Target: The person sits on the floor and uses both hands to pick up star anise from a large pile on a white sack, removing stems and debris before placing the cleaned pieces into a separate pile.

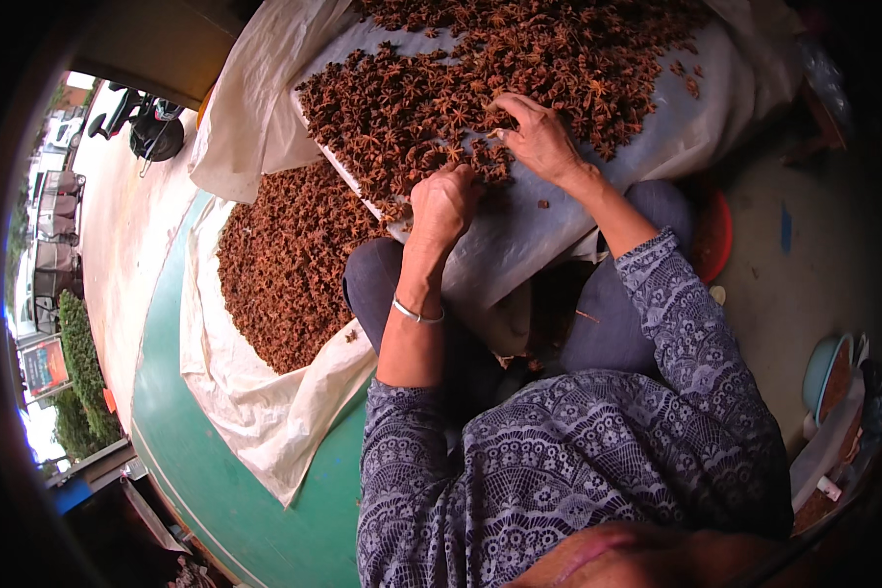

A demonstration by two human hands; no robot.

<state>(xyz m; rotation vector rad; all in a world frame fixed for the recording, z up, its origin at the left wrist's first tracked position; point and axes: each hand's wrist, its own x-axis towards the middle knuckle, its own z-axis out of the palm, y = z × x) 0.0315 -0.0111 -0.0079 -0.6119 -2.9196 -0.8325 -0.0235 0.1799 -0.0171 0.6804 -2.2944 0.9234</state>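
Brown star anise (392, 118) lies spread over a table covered with a pale plastic sheet (519, 240). At the near edge of the spread, my left hand (444, 204) is closed with its knuckles up. Its fingertips are turned down against the star anise, and what they hold is hidden. Farther right and a little farther away, my right hand (541, 144) bends over the spread. Its forefinger and thumb are apart, with nothing visible between them.
Left of the table, a large heap of star anise (284, 265) rests on a white cloth (255, 421) over green floor. A red basin (715, 235) stands by my right knee. A light-blue basin (828, 377) is at the far right, and a parked scooter (155, 132) is outside.
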